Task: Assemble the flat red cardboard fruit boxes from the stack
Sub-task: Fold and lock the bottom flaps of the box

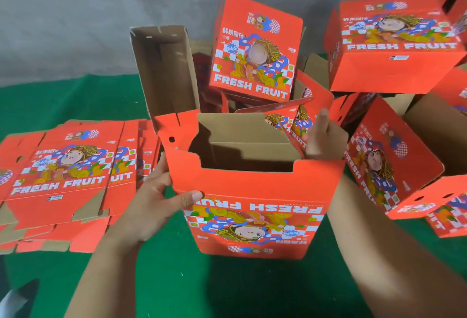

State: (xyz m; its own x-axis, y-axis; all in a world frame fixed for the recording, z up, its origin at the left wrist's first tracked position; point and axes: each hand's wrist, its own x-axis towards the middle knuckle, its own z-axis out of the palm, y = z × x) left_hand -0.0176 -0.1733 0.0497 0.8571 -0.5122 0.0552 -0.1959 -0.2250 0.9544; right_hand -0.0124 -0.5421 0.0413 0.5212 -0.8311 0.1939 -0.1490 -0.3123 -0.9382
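Observation:
A red "FRESH FRUIT" cardboard box [252,191] stands opened up in the middle of the green table, its print upside down to me and its brown inside showing. My left hand [156,199] grips its left wall, thumb on the front face and fingers round the side. My right hand [324,138] holds the box's right upper edge, with one finger raised; the fingers behind the flap are hidden. A stack of flat red box blanks [70,173] lies to the left.
Several assembled red boxes are piled behind and right: one upright box [255,50], one high box [394,44], one tipped box [394,158]. An open brown-lined box [164,70] leans behind the centre one. Green table cloth [177,279] lies in front; a grey wall stands behind.

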